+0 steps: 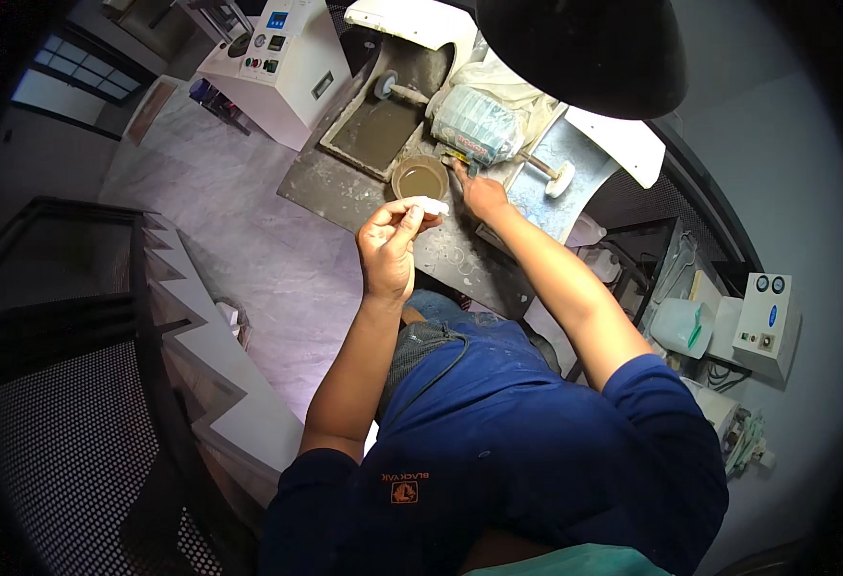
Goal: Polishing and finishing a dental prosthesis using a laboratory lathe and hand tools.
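- Nearest to us, a green cloth (585, 560) crosses the lower edge of the view; behind it lies our dark blue shirt (517, 451).
- Our left hand (388, 252) is raised in front of the bench (321, 189), with thumb and fingers pinching a small white piece (428, 205).
- The white piece sits at the fingertips, just in front of the round bowl (396, 182) as we view it; its far details are too small to read.
- Our right hand (484, 197) reaches forward with the index finger extended to the yellow-marked front (454, 155) of the motor unit (476, 120). We cannot tell whether its remaining fingers are curled or spread.
- The motor unit carries one shaft on each side: a grey wheel (385, 84) at the left end and a white wheel (561, 180) at the right.
- The bowl holds murky brown liquid and stands between the motor unit and a shallow tray (352, 164), which contains similar liquid.
- Above the motor unit's right side we have a black lamp shade (585, 53); a white machine with dials (292, 67) stands beyond the tray to the left.
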Motion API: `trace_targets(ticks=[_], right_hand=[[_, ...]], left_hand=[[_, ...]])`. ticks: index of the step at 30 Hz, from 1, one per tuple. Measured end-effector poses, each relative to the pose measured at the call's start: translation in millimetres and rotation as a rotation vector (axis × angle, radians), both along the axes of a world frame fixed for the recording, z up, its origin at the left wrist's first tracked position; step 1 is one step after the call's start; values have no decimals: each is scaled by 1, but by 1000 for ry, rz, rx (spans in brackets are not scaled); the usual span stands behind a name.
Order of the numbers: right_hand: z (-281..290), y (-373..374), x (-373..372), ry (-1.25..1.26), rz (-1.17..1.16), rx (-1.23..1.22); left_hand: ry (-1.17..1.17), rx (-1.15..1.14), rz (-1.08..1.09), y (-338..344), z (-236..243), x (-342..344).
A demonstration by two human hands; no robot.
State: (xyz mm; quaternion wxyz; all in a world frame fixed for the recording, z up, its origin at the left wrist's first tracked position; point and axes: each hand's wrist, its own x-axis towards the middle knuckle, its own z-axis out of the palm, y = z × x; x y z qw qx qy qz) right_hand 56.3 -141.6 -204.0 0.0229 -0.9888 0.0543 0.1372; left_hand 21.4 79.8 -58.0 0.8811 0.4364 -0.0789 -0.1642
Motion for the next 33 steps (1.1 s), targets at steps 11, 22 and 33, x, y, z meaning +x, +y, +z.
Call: trace_targets(ticks=[11, 22, 33], right_hand=[[124, -59, -97, -540, -365, 695], [385, -64, -90, -1352, 121, 857], [431, -3, -20, -1509, 490, 313]], left_hand=[[-36, 18, -38, -1, 13, 11], [-216, 32, -38, 5, 48, -16], [-378, 198, 93, 13, 71, -38]])
